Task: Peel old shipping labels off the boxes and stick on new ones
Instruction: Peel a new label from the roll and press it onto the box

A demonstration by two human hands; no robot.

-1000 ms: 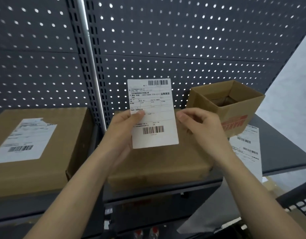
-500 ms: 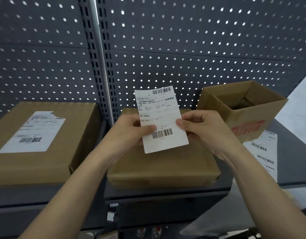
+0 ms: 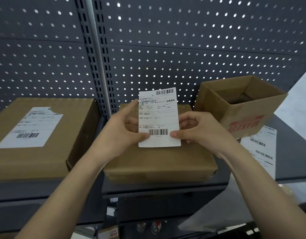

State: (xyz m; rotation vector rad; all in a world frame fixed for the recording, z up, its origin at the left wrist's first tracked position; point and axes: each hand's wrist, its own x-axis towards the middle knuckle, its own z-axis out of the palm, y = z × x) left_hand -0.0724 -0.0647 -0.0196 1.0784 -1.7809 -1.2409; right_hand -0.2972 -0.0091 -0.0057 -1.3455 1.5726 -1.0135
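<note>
- Between my two hands, the new label [image 3: 159, 118] stands upright with its printed face toward me.
- My left hand [image 3: 121, 133] pinches its left edge, thumb on the front beside the lower barcode, fingers behind.
- My right hand [image 3: 198, 133] pinches the right edge at the same height, fingers curled behind.
- Just below the grip lies a closed flat box [image 3: 159, 163]; I cannot tell whether the label touches it.
- Left of the grip, a larger box [image 3: 37, 159] carries an old label [image 3: 30, 126] with a torn upper edge.
- Right of the grip sits an open box [image 3: 240, 114] with red print, and a label sheet [image 3: 262, 149] lies on the shelf [image 3: 295, 152] beside it.
- Behind the grip rises the pegboard [image 3: 183, 49].
</note>
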